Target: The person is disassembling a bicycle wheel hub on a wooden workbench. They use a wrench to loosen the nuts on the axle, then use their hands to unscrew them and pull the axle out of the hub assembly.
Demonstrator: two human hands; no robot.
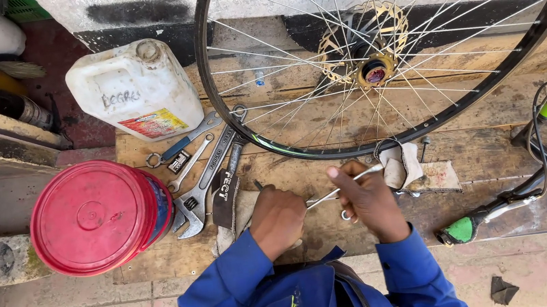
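Left of frame: a red-lidded bucket (95, 216); above it a white jerrycan (136, 88); wrenches (199, 175) lie between.

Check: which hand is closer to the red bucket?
Left. The left hand sits just right of the red bucket, past the wrenches; the right hand is farther right, holding a thin metal tool.

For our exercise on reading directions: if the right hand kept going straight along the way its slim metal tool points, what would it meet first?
The right hand points its thin metal wrench up and rightward; it would probably first meet the crumpled rag, then the wheel rim, though depth is unclear.
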